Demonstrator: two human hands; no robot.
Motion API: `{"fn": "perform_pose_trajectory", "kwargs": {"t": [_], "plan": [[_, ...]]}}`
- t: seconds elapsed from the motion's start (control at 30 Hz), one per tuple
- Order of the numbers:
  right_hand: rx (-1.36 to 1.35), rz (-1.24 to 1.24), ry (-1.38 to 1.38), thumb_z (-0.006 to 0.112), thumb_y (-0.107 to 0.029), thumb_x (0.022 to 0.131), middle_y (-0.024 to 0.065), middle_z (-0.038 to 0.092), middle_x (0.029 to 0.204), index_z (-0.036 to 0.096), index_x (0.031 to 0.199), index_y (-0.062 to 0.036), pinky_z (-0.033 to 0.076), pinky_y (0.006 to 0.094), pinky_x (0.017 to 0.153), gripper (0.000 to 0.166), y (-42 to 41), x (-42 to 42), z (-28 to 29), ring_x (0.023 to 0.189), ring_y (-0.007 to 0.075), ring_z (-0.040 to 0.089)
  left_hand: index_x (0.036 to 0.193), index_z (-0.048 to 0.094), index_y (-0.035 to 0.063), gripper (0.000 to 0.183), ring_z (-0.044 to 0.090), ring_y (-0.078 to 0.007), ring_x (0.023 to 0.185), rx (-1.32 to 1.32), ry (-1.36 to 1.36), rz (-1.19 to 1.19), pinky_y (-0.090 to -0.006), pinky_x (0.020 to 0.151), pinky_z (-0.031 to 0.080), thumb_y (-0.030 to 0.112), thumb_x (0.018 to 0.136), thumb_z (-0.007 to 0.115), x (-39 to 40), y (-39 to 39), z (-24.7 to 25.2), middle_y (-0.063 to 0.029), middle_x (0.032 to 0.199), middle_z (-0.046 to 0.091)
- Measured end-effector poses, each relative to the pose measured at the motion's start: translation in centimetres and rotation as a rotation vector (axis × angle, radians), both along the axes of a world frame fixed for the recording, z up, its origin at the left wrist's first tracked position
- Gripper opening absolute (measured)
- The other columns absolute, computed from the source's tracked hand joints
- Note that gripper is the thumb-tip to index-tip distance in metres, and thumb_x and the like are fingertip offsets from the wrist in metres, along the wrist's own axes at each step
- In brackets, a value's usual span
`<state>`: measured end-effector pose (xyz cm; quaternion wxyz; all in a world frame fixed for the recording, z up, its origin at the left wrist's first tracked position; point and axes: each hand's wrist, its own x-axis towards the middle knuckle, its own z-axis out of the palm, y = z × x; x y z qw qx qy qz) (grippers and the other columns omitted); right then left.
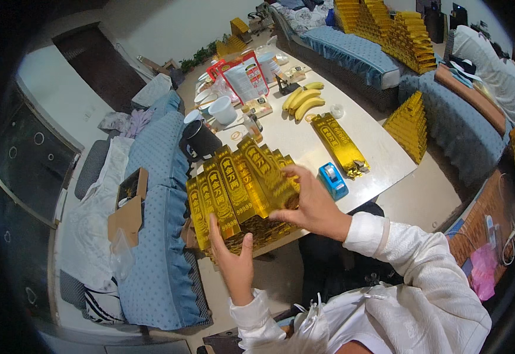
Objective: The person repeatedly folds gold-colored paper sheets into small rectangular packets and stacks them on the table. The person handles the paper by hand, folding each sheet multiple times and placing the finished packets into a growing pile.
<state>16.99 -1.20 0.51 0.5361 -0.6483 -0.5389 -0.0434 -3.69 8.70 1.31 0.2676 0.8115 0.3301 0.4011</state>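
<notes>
Rows of folded gold foil-paper bars (222, 194) with printed writing are piled at the near left corner of the white table. My right hand (306, 203) has its thumb and fingers around the near end of one gold bar (266, 172) on top of the pile; that bar is slightly blurred. My left hand (233, 261) is at the pile's near side, thumb and fingers apart, its fingertips by the bars' ends. A stack of flat gold foil sheets (338, 144) lies to the right, and a blue tape dispenser (333, 180) stands between it and my right hand.
On the white table (372, 150) are bananas (304, 99), a roll of clear tape (337, 111), a black mug (201, 139), a white tub (223, 110), small bottles and a red-and-white pouch (245, 79). Blue-covered sofas (151, 212) flank it. More gold stacks (408, 128) stand at the right.
</notes>
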Motion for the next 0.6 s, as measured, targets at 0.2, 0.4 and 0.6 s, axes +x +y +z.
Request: {"fn": "perform_pose_trajectory", "kwargs": {"t": [0.2,0.4,0.6], "plan": [[-0.096,0.154,-0.134,0.081,-0.041,0.081,0.0254,0.044,0.144,0.035,0.148,-0.0009,0.039,0.0461,0.110,0.091,0.3,0.1,-0.3,0.131,0.0424,0.046,0.151,0.042,0.0096,0.072,0.036,-0.0379,0.144,0.073,0.084,-0.006,-0.0460,0.117,0.029,0.016,0.087,0.074,0.4,0.2,0.5,-0.0199,0.156,0.038],[-0.112,0.094,-0.160,0.078,-0.038,0.084,0.0239,0.050,0.141,0.044,0.143,-0.0027,0.042,0.0454,0.108,0.077,1.2,-0.4,1.3,0.129,0.0410,0.050,0.144,0.052,0.0128,0.060,0.037,-0.0380,0.143,0.088,0.098,-0.038,-0.0457,0.117,0.031,0.018,0.088,0.074,0.1,1.3,-0.2,-0.0201,0.156,0.037],[0.014,0.019,0.311,0.075,-0.028,0.089,0.0226,0.061,0.125,0.049,0.135,-0.0012,0.054,0.0392,0.092,0.059,-0.7,-0.1,0.7,0.108,0.0330,0.066,0.140,0.056,0.0091,0.053,0.042,-0.0362,0.140,0.039,0.103,0.005,-0.0446,0.115,0.033,0.025,0.092,0.072,-0.2,1.5,-0.3,-0.0191,0.151,0.045]]}}
